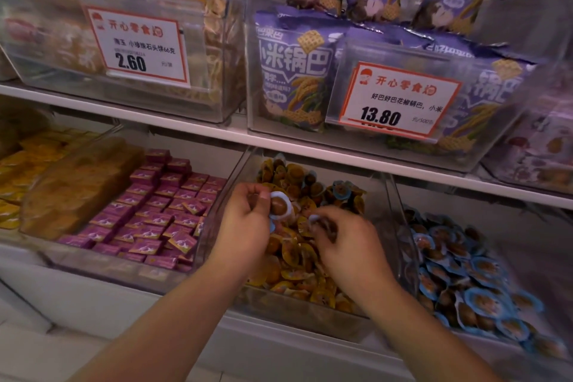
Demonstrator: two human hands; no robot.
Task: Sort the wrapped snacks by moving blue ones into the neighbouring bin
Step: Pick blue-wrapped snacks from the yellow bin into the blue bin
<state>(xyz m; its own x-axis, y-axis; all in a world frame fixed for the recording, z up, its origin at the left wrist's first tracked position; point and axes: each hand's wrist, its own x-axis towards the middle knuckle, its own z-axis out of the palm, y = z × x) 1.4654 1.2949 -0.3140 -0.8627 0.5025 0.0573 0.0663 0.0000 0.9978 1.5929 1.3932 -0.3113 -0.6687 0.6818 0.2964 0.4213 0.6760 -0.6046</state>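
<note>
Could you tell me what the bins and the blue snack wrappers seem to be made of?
The middle bin looks like clear rigid plastic, glossy: the snacks show through its walls. The blue-wrapped snack in the left hand seems sealed in thin plastic film, its clear dome showing the brown piece inside.

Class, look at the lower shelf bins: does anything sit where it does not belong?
Yes. A few blue-wrapped snacks lie at the back of the middle bin, which otherwise holds orange-wrapped ones. They match the bin to the right. The left hand holds one blue snack; the right hand pinches another.
</note>
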